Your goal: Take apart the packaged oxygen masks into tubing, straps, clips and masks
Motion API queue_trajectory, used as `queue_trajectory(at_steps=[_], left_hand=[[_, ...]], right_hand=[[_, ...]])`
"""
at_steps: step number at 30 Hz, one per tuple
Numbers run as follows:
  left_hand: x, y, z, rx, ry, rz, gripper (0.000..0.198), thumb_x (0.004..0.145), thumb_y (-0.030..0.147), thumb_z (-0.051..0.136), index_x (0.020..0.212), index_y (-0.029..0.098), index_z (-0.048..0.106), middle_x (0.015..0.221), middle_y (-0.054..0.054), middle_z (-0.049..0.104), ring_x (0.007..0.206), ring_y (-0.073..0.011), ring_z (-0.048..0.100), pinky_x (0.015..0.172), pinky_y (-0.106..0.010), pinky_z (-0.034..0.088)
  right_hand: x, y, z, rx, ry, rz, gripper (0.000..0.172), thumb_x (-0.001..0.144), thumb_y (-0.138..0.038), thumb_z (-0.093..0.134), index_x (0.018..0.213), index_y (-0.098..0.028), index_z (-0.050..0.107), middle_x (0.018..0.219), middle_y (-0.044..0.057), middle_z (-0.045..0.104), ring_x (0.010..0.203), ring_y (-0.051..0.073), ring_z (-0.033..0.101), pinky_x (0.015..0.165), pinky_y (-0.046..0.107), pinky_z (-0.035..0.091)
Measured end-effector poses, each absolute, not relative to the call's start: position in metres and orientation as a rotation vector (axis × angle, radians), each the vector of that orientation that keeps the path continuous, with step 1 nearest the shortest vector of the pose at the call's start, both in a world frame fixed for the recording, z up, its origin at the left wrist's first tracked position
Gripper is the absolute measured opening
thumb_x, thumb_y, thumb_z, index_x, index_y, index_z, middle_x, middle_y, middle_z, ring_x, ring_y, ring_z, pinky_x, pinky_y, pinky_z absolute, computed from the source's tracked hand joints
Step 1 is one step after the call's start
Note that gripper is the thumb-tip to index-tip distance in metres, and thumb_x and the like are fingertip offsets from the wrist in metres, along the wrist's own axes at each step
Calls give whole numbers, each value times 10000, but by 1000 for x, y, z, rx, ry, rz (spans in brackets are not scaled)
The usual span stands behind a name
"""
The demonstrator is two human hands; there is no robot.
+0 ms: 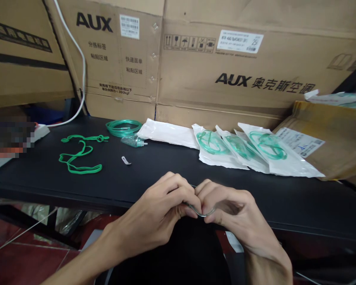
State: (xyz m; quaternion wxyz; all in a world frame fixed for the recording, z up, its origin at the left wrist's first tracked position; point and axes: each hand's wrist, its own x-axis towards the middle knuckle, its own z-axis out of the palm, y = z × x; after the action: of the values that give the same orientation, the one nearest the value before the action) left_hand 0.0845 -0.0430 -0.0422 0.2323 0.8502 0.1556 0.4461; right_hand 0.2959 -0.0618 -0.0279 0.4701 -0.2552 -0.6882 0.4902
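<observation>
My left hand (163, 209) and my right hand (234, 215) meet at the front edge of a black table (77, 186). Both pinch a small clear, greenish curved piece (202, 214) between thumbs and fingertips; I cannot make out what it is. On the table behind lie a green elastic strap (78, 158), a coil of green tubing (123, 127) with a clear plastic connector (133, 141), and a tiny white clip (125, 160).
Several sealed white pouches with green masks (240, 148) lie at the right, one flat white pouch (167, 132) beside them. Large cardboard boxes (195, 67) wall the back. A white cable (82, 75) hangs at left. A brown carton (335, 138) sits at far right.
</observation>
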Motion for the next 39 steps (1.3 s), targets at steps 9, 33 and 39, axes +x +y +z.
queue_trajectory(at_steps=[9,33,39], left_hand=[[83,-46,-44,2365,479,1204,431,847,-149,450,996,232,587,1016,-7,576,1005,-175,543,879,-306,452],[84,-43,-43,2283,388,1343,133,1004,142,636,1110,217,604,1071,-37,693,1161,-202,613,1021,-329,475],[84,-44,-43,2271,388,1331,114,978,105,650,1014,214,642,1056,-55,673,1132,-208,637,1012,-338,497]], right_hand=[[294,-61,-27,-605,-1733,1129,78,904,-241,777,834,-248,811,811,44,723,865,236,634,830,405,491],[291,-65,-34,-580,-1671,1134,68,917,-240,766,850,-254,766,842,25,674,895,217,620,845,371,484],[287,-67,-37,-596,-1702,911,63,907,-278,776,850,-252,772,795,32,695,869,240,616,871,415,486]])
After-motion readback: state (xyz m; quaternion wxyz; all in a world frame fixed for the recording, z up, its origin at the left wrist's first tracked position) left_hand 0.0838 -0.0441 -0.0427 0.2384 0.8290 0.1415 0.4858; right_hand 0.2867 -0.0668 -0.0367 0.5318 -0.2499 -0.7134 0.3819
